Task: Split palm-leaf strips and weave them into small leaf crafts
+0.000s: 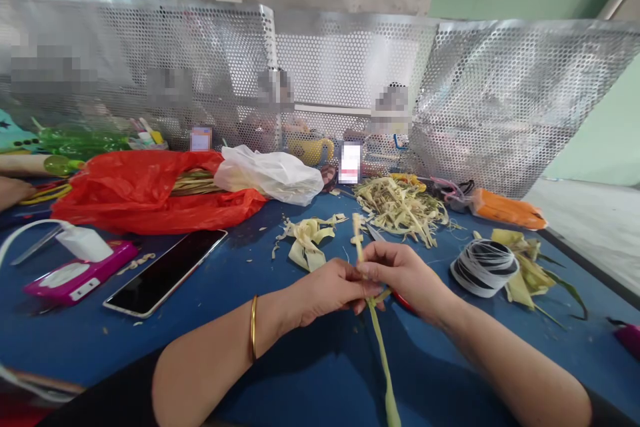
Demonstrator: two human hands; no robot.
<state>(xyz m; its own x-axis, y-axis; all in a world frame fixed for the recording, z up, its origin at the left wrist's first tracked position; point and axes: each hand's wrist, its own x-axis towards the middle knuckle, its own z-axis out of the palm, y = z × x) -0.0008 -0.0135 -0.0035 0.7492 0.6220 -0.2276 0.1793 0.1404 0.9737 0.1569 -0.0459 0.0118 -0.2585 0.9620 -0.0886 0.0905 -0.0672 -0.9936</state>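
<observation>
Red-handled scissors (404,303) lie partly hidden by the right hand (395,268).

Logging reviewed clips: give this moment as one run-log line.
left hand: holding green strip; right hand: holding same strip; partly hidden by right hand: red-handled scissors; right of hands: thread spool; beyond hands: shredded plant-fiber pile

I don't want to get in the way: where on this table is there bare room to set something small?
Mostly bare blue tabletop shows between the black-screened phone and the left forearm. Another patch lies between the right forearm and the purple object at the right edge. The far side is crowded: red bag, white bag, scrap heap, orange packet.
</observation>
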